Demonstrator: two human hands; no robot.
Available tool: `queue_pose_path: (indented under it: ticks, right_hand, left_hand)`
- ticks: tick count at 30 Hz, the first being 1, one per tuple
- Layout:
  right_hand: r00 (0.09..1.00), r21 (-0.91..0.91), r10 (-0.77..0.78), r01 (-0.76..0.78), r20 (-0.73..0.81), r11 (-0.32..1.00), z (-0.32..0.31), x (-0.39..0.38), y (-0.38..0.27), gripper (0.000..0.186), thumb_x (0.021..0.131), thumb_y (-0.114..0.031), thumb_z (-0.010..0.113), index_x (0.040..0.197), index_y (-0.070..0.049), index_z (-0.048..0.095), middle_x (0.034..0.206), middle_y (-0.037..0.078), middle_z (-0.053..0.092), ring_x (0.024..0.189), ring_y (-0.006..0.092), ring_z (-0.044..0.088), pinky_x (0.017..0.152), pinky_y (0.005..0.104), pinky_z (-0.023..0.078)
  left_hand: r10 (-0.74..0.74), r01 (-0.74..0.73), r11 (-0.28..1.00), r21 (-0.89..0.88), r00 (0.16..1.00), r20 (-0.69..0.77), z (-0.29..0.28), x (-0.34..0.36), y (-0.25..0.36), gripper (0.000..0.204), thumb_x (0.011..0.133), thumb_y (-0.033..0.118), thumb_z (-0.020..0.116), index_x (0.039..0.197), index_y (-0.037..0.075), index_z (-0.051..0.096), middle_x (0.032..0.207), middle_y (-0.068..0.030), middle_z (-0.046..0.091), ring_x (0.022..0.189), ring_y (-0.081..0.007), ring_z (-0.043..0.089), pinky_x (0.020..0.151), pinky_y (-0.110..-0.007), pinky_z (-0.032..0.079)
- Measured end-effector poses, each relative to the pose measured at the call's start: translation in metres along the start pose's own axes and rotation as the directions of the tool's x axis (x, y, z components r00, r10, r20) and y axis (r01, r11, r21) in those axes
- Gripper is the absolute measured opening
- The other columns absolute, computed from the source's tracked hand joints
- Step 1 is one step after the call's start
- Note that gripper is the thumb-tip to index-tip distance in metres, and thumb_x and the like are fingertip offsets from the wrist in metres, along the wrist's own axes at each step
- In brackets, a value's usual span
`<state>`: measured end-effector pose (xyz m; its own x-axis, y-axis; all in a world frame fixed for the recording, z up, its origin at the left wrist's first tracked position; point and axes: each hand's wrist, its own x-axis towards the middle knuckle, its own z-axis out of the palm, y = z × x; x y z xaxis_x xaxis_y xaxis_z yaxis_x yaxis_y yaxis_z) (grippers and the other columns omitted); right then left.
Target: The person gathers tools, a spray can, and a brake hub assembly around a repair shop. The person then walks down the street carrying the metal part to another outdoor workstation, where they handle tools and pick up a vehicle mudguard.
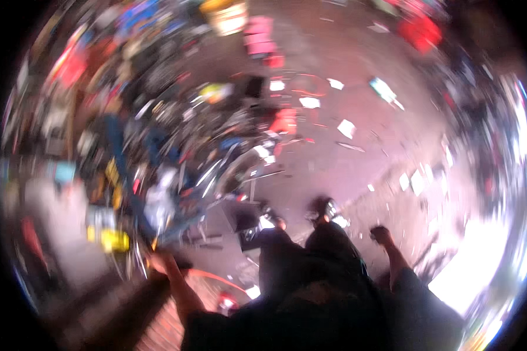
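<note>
Small dark object (373, 234), badly blurred, perhaps within the right fingers (383, 235).

The pinkish-grey floor (322, 169) is blurred by motion. White scraps (346, 128) lie scattered across its middle, with more toward its right edge. A pale, greenish strip (383, 90) lies beyond them. A jumbled heap (175, 126), too smeared to sort out, covers its left side. A red thing (284, 120) lies beside the heap; a yellow-and-white bucket (228, 17) is near the far edge.
</note>
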<state>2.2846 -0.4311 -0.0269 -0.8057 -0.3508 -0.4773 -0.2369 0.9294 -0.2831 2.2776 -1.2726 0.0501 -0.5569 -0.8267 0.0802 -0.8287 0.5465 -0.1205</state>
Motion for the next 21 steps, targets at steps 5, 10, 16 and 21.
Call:
queue_pose_path:
  ticks: [5, 10, 16, 21]
  right_hand:
    - [0.815, 0.812, 0.564, -0.414, 0.13, 0.412, 0.004, -0.02, -0.045, 0.026, 0.082, -0.03, 0.057, 0.096, -0.009, 0.061, 0.075, 0.001, 0.061, 0.064, 0.013, 0.056, 0.051, 0.0283, 0.046]
    - [0.6, 0.87, 0.721, -0.492, 0.348, -0.011, 0.049, -0.064, -0.065, 0.034, 0.082, -0.034, 0.058, 0.1, -0.005, 0.06, 0.078, 0.004, 0.062, 0.065, 0.0135, 0.057, 0.053, 0.0277, 0.046]
    - [0.342, 0.844, 0.778, -0.315, 0.528, -0.434, 0.029, -0.122, -0.052, 0.034, 0.083, -0.029, 0.055, 0.102, -0.001, 0.059, 0.078, 0.007, 0.063, 0.066, 0.0168, 0.058, 0.054, 0.0302, 0.046]
    - [0.159, 0.778, 0.782, 0.101, 0.602, -0.62, 0.068, -0.145, -0.008, 0.028, 0.081, -0.023, 0.056, 0.099, -0.001, 0.055, 0.07, 0.006, 0.057, 0.056, 0.0151, 0.052, 0.05, 0.0278, 0.04]
  left_hand:
    - [0.411, -0.373, 0.906, -0.199, 0.887, 0.209, -0.058, -0.141, 0.177, 0.033, 0.082, 0.026, 0.052, 0.1, -0.002, 0.055, 0.098, -0.0221, 0.058, 0.089, -0.0357, 0.057, 0.077, -0.042, 0.046]
    - [0.9, -0.557, 0.429, -0.711, 0.333, 0.282, -0.012, -0.194, 0.324, 0.021, 0.075, 0.014, 0.057, 0.089, -0.002, 0.06, 0.084, -0.0172, 0.063, 0.078, -0.0315, 0.06, 0.073, -0.037, 0.046]
    - [0.913, -0.48, 0.397, -0.782, 0.115, 0.392, -0.003, -0.238, 0.467, 0.023, 0.071, 0.012, 0.064, 0.089, -0.001, 0.06, 0.076, -0.0134, 0.063, 0.069, -0.0228, 0.06, 0.067, -0.033, 0.047]
    - [0.934, -0.664, 0.288, -0.69, 0.034, 0.357, -0.06, -0.291, 0.566, 0.022, 0.071, 0.009, 0.064, 0.089, -0.003, 0.06, 0.075, -0.0112, 0.062, 0.066, -0.0175, 0.059, 0.063, -0.029, 0.047]
